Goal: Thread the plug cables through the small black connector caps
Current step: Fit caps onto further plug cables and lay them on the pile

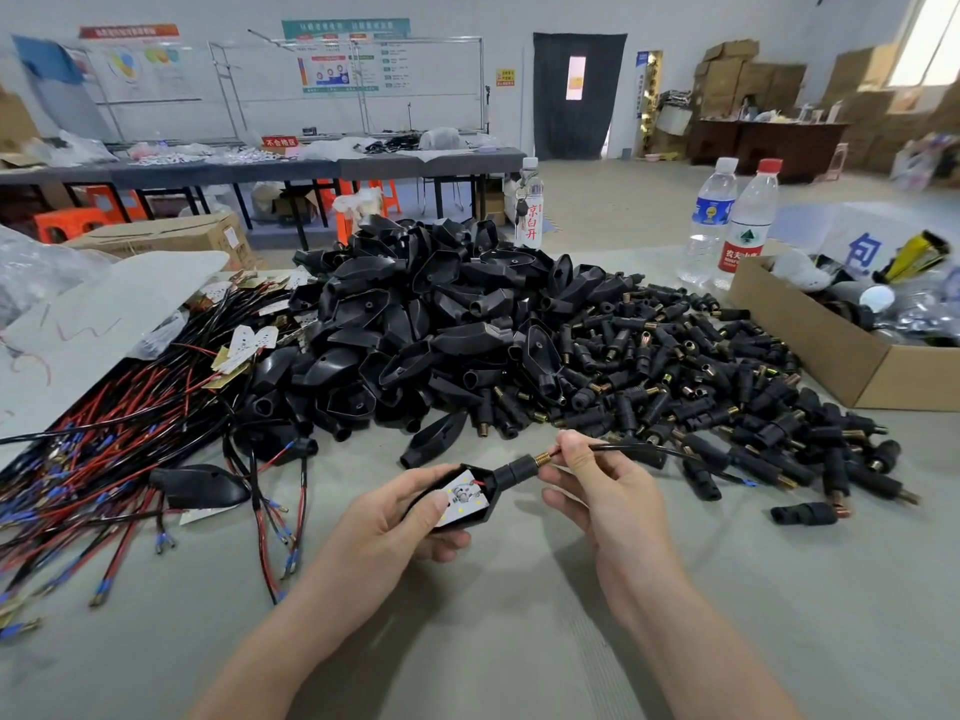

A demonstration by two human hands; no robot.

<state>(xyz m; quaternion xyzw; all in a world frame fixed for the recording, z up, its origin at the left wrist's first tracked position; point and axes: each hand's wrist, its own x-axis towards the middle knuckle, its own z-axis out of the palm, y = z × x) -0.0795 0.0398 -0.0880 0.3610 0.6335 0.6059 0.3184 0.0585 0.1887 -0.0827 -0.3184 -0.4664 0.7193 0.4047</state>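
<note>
1. Head view: the left hand (395,517) is wrapped around a black lamp housing (496,485), with its thumb lying over the white LED board (465,498) inside.
2. 1 small black connector cap (517,470) sits at the housing's narrow neck. Its brass spring (543,456) points right and slightly up.
3. The right hand (608,491) pinches the plug cable (649,449) between thumb and forefinger, just beside the spring.
4. From that pinch the cable runs off to the right, low over the table (467,641), among the loose caps (727,387).
5. A red wire shows at the spring and again on the board, so the cable appears to pass through this cap already.
6. Cap, spring and cable share 1 long axis, from lower left to upper right. The cap lies directly left of the right fingertips, so any feeding or pulling should follow that line while the left hand steadies the housing.
7. Spare housings (441,314) are heaped at centre, and a bundle of red and black cables (130,433) lies to the left.
</note>
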